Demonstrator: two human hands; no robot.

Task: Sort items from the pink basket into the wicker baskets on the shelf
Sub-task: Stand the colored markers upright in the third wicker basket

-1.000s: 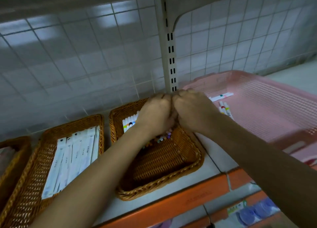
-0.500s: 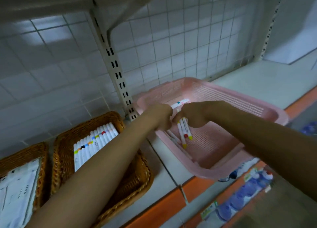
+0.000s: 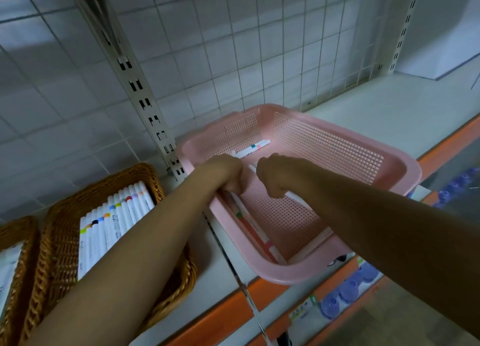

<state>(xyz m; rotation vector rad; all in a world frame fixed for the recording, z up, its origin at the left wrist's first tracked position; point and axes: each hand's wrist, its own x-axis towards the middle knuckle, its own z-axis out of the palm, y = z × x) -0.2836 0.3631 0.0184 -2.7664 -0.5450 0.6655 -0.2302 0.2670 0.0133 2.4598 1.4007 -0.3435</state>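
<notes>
The pink perforated plastic basket (image 3: 405, 169) stands on the white shelf board (image 3: 376, 117), right of centre. Its far left corner is close to the slotted metal upright (image 3: 145, 104). Both hands are inside it, near its left wall, close together without touching.

The right hand (image 3: 272, 176) is curled into a fist around a white marker pen (image 3: 296, 197). The barrel projects from the near side of the fist, and a white tip shows at the far side. The left hand (image 3: 226, 174) is also curled, directly over the loose white markers (image 3: 249, 223) that lie lengthwise along the basket's left wall. Its fingertips are hidden, so whether it is clamped on one of them cannot be determined. A further white marker with coloured bands (image 3: 253, 148) lies flat on the basket floor just beyond both hands.

Left of the pink basket and apart from it, a brown wicker basket (image 3: 62, 241) holds a row of white markers with coloured caps (image 3: 111, 223), laid side by side. At the far left edge, a second brown wicker basket (image 3: 26, 288) holds flat white packs (image 3: 6, 273).

A white wire grid panel (image 3: 233, 46) backs the shelf. The orange shelf front (image 3: 226, 309) runs along the near edge. Below it, purple-capped items (image 3: 345, 293) sit on a lower level.
</notes>
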